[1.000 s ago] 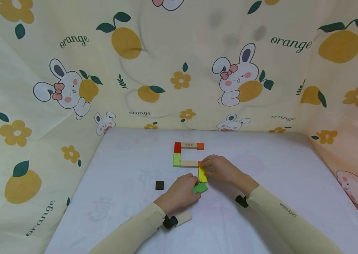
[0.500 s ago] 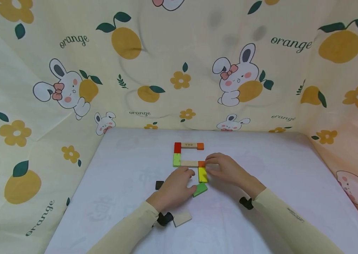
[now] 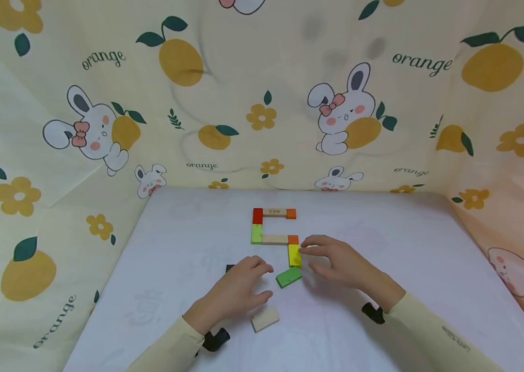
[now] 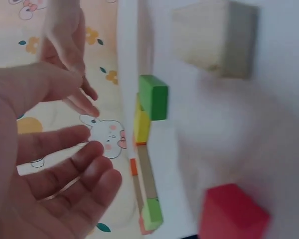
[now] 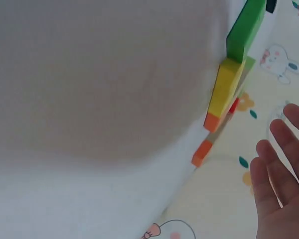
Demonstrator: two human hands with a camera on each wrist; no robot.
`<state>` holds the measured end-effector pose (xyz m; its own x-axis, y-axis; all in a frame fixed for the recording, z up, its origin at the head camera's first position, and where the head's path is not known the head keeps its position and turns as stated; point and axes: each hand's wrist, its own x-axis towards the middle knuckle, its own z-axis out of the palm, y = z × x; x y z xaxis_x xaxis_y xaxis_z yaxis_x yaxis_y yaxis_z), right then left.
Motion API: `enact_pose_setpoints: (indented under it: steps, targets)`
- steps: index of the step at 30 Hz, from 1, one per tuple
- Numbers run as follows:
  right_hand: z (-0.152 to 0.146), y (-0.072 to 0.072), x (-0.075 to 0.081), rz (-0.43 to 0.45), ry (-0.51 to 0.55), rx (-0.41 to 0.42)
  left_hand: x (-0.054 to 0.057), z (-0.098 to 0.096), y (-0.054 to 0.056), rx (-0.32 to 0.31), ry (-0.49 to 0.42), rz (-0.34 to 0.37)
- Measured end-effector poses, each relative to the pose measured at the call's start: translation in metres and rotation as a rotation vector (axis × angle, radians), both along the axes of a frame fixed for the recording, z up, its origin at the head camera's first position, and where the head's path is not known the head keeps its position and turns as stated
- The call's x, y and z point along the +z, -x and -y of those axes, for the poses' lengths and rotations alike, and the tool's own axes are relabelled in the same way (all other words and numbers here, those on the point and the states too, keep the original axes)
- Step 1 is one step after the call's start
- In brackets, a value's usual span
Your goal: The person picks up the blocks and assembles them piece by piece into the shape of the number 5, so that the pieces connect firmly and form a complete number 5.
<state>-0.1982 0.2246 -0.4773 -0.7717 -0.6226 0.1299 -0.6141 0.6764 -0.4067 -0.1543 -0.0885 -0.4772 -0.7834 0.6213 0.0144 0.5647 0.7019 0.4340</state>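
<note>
Coloured blocks lie joined in an angular line on the white table. A red block (image 3: 257,215), a light green one (image 3: 256,233), a plain wood strip (image 3: 274,239), a small orange block (image 3: 293,239) and a yellow block (image 3: 295,255) run toward the near side. Below the yellow end a green block (image 3: 288,277) lies at a slant. My left hand (image 3: 231,290) hovers left of the green block, fingers loosely bent, holding nothing. My right hand (image 3: 345,263) is spread just right of the yellow block, fingertips right at its edge.
A loose wood block (image 3: 265,319) lies near my left wrist. My left hand partly covers a black block (image 3: 229,268). Another red block (image 4: 234,211) shows close up in the left wrist view. A printed cloth (image 3: 262,77) hangs behind the table.
My left hand has let go of the green block and drawn back to the left. My right hand has moved off the orange and yellow blocks, to the right and nearer.
</note>
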Motion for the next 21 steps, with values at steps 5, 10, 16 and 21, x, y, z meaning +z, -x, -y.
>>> enact_pose_setpoints:
  steps: [5, 10, 16, 21]
  targets:
    - [0.003, -0.009, -0.006, -0.025, -0.039, 0.073, -0.008, 0.007, -0.015, -0.055, 0.01, -0.049]
    - [0.008, -0.017, -0.011, -0.062, -0.047, 0.136, -0.019, 0.008, -0.027, -0.124, 0.01, -0.056]
    - [0.013, -0.022, -0.016, -0.078, -0.062, 0.173, -0.025, 0.007, -0.037, -0.137, 0.039, -0.046]
    - [0.015, -0.024, -0.02, -0.078, -0.117, 0.184, -0.027, 0.006, -0.042, -0.134, 0.042, -0.017]
